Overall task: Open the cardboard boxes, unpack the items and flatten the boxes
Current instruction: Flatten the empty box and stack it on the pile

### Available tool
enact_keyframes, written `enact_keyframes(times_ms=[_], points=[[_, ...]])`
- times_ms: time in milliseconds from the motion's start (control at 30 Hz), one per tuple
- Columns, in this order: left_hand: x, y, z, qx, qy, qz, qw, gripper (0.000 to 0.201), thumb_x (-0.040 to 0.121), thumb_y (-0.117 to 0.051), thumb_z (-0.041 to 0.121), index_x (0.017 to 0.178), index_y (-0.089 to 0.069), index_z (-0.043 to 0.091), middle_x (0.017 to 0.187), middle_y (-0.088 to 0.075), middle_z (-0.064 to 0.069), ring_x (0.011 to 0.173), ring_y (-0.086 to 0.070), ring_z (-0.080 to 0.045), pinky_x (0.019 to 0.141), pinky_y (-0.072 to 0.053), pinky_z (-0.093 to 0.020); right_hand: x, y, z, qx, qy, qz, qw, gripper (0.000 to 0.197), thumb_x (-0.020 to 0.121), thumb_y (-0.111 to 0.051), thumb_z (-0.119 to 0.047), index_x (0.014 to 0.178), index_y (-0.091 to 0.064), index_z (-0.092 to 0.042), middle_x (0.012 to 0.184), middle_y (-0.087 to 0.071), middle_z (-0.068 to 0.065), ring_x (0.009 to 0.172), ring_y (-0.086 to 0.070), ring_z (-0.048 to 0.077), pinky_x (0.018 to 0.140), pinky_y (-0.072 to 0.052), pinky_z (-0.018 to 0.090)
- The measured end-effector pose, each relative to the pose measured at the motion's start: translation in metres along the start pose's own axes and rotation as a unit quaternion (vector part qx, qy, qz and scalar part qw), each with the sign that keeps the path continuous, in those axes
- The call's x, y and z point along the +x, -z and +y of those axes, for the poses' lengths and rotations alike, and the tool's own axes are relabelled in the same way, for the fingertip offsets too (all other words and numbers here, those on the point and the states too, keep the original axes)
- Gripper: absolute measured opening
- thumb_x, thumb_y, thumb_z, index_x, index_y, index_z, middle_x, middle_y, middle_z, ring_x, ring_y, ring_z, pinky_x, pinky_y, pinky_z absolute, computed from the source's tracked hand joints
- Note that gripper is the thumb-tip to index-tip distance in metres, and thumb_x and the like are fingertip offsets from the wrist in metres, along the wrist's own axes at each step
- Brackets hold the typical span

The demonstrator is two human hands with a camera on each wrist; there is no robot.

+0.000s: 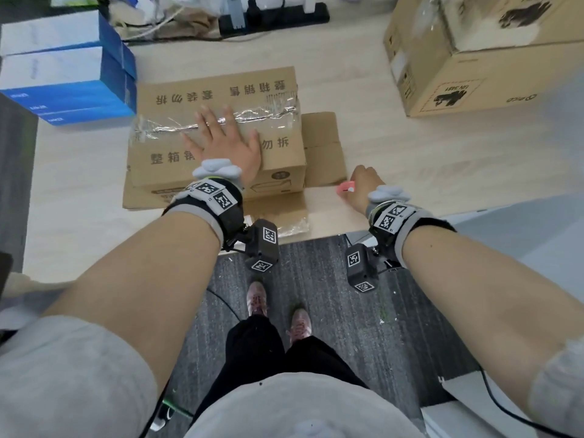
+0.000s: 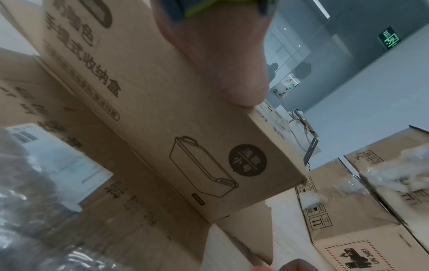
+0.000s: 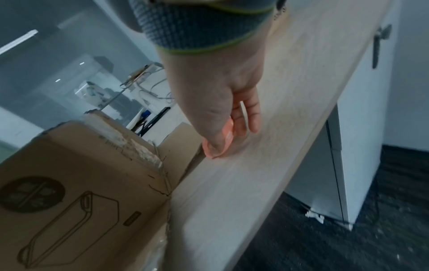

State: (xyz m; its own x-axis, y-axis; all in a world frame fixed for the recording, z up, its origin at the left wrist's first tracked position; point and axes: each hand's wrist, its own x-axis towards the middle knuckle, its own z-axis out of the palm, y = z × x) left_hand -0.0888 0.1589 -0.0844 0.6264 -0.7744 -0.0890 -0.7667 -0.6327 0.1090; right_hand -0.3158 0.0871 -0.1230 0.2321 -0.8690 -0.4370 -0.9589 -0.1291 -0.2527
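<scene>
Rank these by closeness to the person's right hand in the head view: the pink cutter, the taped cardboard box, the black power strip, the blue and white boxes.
1. Pink cutter, pinched in the right hand.
2. Taped cardboard box, to its left.
3. Black power strip, at the far edge.
4. Blue and white boxes, far left.

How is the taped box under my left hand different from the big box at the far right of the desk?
The taped box is low, flat and lies on flattened cardboard; the big box is taller and stands directly on the desk. The left hand presses on the taped box; nothing touches the big one. Both are brown, taped and closed.
</scene>
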Motion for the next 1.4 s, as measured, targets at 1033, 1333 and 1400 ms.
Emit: enact_keyframes(times_ms=[1033, 1333, 1400], points=[[0.015, 0.016, -0.010, 0.057, -0.333, -0.114, 0.934, 0.103, 0.074, -0.024, 0.088, 0.153, 0.006, 0.030, 0.160, 0.015, -0.005, 0.147, 0.014, -0.023, 0.117, 0.010, -0.051, -0.010, 0.079, -0.114, 0.179, 0.113, 0.176, 0.961, 0.024, 0.097, -0.048, -0.022, 0.118, -0.056, -0.014, 0.113, -0.064, 0.002, 0.085, -0.052, 0.012, 0.072, -0.037, 0.024], [0.067, 0.037, -0.064, 0.055, -0.387, -0.151, 0.908, 0.116, 0.069, -0.051, 0.081, 0.153, 0.007, 0.025, 0.161, 0.010, 0.005, 0.147, 0.012, -0.020, 0.115, 0.012, -0.055, -0.006, 0.065, -0.186, 0.211, 0.091, 0.091, 0.969, 0.028, 0.097, -0.044, -0.023, 0.124, -0.049, -0.017, 0.107, -0.067, 0.012, 0.090, -0.065, 0.032, 0.082, -0.053, 0.043], [0.075, 0.038, -0.077, 0.042, -0.384, -0.143, 0.911, 0.120, 0.067, -0.056, 0.079, 0.154, 0.004, 0.022, 0.161, 0.009, -0.001, 0.147, 0.010, -0.022, 0.117, 0.009, -0.052, -0.005, 0.064, -0.202, 0.219, 0.091, 0.076, 0.969, 0.029, 0.097, -0.042, -0.024, 0.124, -0.048, -0.020, 0.110, -0.066, 0.012, 0.093, -0.064, 0.034, 0.084, -0.053, 0.048]])
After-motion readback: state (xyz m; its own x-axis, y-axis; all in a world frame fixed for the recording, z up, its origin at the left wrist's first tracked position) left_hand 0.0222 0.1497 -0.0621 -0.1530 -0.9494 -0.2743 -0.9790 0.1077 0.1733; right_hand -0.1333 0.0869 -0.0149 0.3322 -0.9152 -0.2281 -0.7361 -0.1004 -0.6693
